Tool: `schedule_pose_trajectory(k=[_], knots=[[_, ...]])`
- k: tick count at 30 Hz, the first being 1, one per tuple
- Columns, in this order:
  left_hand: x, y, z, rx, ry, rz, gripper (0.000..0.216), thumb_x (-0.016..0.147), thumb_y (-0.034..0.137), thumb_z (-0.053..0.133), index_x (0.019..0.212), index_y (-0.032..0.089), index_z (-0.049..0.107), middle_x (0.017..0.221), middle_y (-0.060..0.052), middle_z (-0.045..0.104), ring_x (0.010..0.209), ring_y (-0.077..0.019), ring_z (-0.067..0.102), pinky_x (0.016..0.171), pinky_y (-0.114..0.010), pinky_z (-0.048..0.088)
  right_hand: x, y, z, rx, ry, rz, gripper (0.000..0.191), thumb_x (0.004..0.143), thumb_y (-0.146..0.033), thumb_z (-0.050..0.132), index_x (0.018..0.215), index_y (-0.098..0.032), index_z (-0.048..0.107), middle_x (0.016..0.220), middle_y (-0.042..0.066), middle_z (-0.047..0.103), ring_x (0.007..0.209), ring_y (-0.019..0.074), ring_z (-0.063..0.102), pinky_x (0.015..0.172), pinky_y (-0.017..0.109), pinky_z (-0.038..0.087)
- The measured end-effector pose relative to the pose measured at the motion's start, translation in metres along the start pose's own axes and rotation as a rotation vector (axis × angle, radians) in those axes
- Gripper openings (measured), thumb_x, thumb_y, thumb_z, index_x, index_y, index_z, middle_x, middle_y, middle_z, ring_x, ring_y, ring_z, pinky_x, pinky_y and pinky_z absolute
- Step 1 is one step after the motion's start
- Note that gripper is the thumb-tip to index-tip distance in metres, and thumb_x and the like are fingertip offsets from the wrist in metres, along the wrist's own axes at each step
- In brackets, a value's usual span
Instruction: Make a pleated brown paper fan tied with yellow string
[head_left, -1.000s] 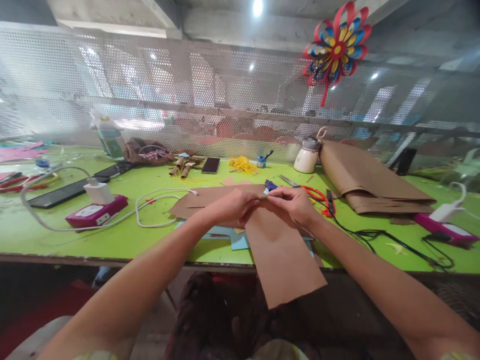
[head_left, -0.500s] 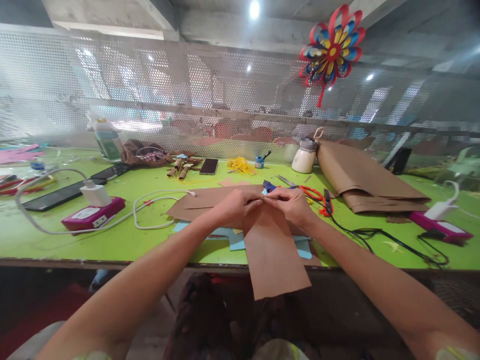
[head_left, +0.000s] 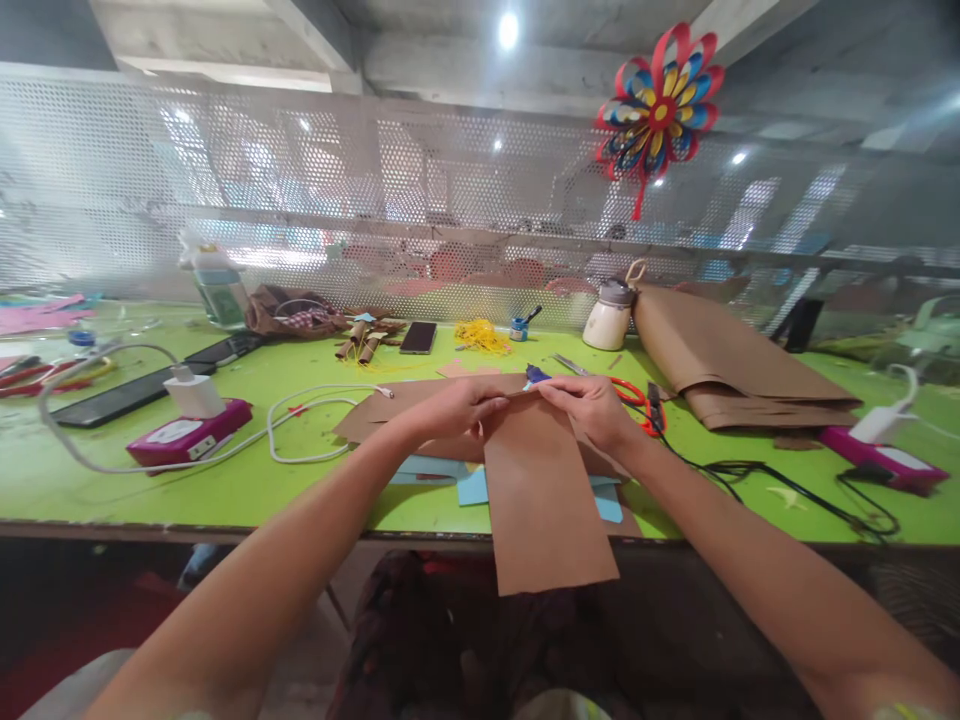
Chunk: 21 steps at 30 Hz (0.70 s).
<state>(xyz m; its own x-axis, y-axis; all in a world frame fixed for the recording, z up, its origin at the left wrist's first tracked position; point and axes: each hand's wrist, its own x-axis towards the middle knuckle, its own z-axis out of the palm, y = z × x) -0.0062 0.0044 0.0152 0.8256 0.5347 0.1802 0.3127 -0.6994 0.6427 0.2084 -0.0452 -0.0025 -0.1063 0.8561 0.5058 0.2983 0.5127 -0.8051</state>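
Observation:
A long strip of brown paper (head_left: pixel 544 500) hangs from my two hands over the front edge of the green table (head_left: pixel 247 480). My left hand (head_left: pixel 457 405) pinches its top left corner, fingers closed on the paper. At the top right corner, my right hand (head_left: pixel 592 405) pinches the same edge. The two hands sit close together above more brown sheets (head_left: pixel 397 400) and light blue paper pieces (head_left: pixel 472 487) that lie flat on the table.
Red-handled scissors (head_left: pixel 637 395) and a black cable (head_left: pixel 750 470) lie right of my hands. A folded brown paper stack (head_left: pixel 720 365), a white jar (head_left: pixel 609 315), two pink boxes with chargers (head_left: pixel 184 435) (head_left: pixel 881 455), a phone (head_left: pixel 420 336) and yellow thread (head_left: pixel 480 335) are spread around. A perforated metal screen (head_left: pixel 420 200) backs the table.
My hands moved slightly apart along the paper's top edge and a little away from me. The hanging strip swung from a slant to nearly straight down.

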Motion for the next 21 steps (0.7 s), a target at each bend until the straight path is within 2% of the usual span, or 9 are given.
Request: schedule_pose_trajectory(k=[2,7,14,17,19,21], knots=[[-0.001,-0.001,-0.001,-0.034,-0.022,-0.038,0.038,0.092,0.039,0.034,0.092,0.012,0.060,0.058,0.000,0.056,0.050,-0.0096,0.053,0.052,-0.021,0.040,0.002,0.001,-0.002,0.016,0.017,0.040,0.024,0.075,-0.035,0.063,0.087,-0.017,0.074,0.085,0.005,0.071,0.079,0.0187,0.062,0.073,0.031,0.047],[-0.002,0.000,0.005,-0.063,0.020,-0.053,0.041,0.093,0.042,0.029,0.106,0.015,0.057,0.054,0.003,0.053,0.043,-0.0078,0.051,0.047,-0.019,0.038,0.005,0.006,-0.002,0.087,0.042,0.102,0.028,0.073,-0.038,0.064,0.090,-0.017,0.073,0.091,0.006,0.072,0.083,0.0198,0.062,0.078,0.035,0.046],[-0.004,0.002,0.001,-0.003,0.058,-0.057,0.040,0.091,0.045,0.033,0.098,0.015,0.058,0.052,0.003,0.054,0.042,-0.0089,0.052,0.043,-0.019,0.037,0.004,0.009,-0.003,0.243,-0.034,0.161,0.029,0.076,-0.038,0.062,0.095,-0.018,0.071,0.085,0.003,0.071,0.075,0.0180,0.062,0.071,0.032,0.047],[-0.003,0.003,-0.004,0.030,0.145,-0.054,0.040,0.090,0.046,0.037,0.078,0.014,0.057,0.051,0.002,0.053,0.046,-0.0084,0.052,0.047,-0.018,0.037,0.004,0.007,-0.002,0.368,-0.086,0.198,0.030,0.078,-0.038,0.061,0.099,-0.019,0.069,0.085,0.003,0.071,0.076,0.0180,0.062,0.073,0.033,0.048],[-0.004,0.005,-0.006,-0.017,0.140,-0.065,0.042,0.089,0.047,0.038,0.067,0.014,0.051,0.048,0.002,0.052,0.044,-0.0080,0.050,0.046,-0.019,0.037,0.004,0.005,-0.004,0.443,-0.116,0.198,0.029,0.079,-0.038,0.060,0.098,-0.018,0.069,0.086,0.003,0.070,0.078,0.0184,0.063,0.076,0.034,0.047],[-0.006,0.008,-0.008,-0.148,0.084,-0.065,0.040,0.089,0.048,0.038,0.068,0.015,0.049,0.047,0.003,0.051,0.041,-0.0080,0.050,0.043,-0.018,0.036,0.005,0.001,-0.006,0.526,-0.138,0.200,0.031,0.082,-0.041,0.055,0.098,-0.018,0.069,0.087,0.005,0.070,0.080,0.0193,0.063,0.078,0.035,0.048]])
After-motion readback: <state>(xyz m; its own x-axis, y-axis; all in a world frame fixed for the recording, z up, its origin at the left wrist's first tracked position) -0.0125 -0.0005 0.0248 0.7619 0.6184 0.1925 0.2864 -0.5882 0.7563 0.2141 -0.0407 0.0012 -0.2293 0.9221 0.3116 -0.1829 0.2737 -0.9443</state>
